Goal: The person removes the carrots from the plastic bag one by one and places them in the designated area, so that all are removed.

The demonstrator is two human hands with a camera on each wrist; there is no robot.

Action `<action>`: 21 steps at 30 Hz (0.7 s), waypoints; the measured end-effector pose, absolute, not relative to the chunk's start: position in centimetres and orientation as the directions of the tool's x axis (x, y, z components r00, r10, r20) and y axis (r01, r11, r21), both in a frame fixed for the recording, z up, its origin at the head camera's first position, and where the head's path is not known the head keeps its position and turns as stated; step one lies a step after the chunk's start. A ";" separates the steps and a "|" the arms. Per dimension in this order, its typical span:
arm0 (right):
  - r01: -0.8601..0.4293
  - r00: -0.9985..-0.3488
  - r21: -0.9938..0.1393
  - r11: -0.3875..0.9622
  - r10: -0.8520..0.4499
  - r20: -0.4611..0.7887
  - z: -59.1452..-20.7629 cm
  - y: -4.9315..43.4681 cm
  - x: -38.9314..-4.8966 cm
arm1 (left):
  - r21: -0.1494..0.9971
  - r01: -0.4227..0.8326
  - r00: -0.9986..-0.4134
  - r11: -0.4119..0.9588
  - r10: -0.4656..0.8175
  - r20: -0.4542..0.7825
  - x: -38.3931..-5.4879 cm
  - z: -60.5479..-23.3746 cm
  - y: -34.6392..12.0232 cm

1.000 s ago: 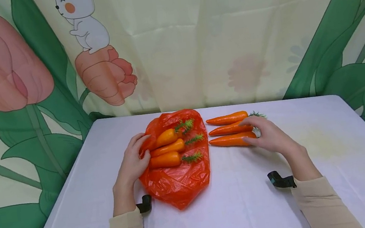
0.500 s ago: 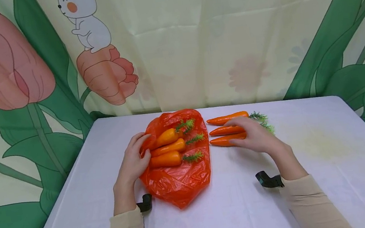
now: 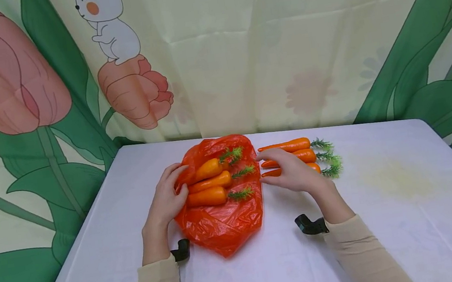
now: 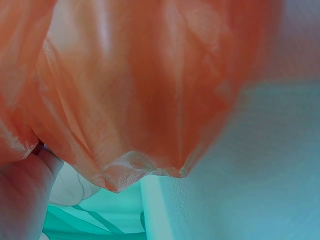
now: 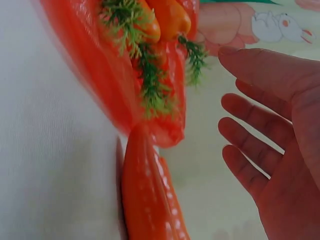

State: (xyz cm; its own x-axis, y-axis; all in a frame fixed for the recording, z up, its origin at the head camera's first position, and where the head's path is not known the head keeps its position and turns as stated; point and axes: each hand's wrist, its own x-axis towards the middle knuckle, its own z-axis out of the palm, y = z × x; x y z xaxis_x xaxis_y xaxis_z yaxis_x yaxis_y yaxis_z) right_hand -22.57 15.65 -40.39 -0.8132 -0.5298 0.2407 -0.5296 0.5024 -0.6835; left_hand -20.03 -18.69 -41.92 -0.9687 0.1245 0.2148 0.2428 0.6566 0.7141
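In my head view, the left hand (image 3: 166, 198) pinches the left edge of the red bag (image 3: 226, 227); three carrots (image 3: 214, 181) lie on the bag just beside this grip, leafy ends pointing right. At the right hand (image 3: 293, 170) I see a spread grip, thumb apart from fingers, over three more carrots (image 3: 306, 155) on the tabletop (image 3: 245, 278), beside the bag. The right forearm slants inward.

Red bag (image 3: 225, 228), green-topped orange carrots (image 3: 208, 197)
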 end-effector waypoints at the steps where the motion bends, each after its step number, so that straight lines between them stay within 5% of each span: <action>1: -0.528 -0.813 -0.687 0.500 -0.532 0.237 -40.4 15.3 -22.6 | 0.715 0.244 -0.968 0.656 0.123 0.217 -20.0 -42.0 -18.7; 21: -0.570 -0.753 -0.676 0.467 -0.625 0.203 -40.6 9.4 -22.6 | 0.711 0.266 -0.962 0.651 0.134 0.237 -20.1 -42.1 -18.8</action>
State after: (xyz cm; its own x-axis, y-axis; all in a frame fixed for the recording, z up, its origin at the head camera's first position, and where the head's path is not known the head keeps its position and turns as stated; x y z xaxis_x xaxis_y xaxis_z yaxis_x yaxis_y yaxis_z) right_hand -22.60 9.39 -40.60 -0.7534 -0.6253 0.2034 -0.5699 0.4667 -0.6763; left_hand -20.11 -18.83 -42.05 -0.9623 0.1336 0.2370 0.2655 0.6510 0.7111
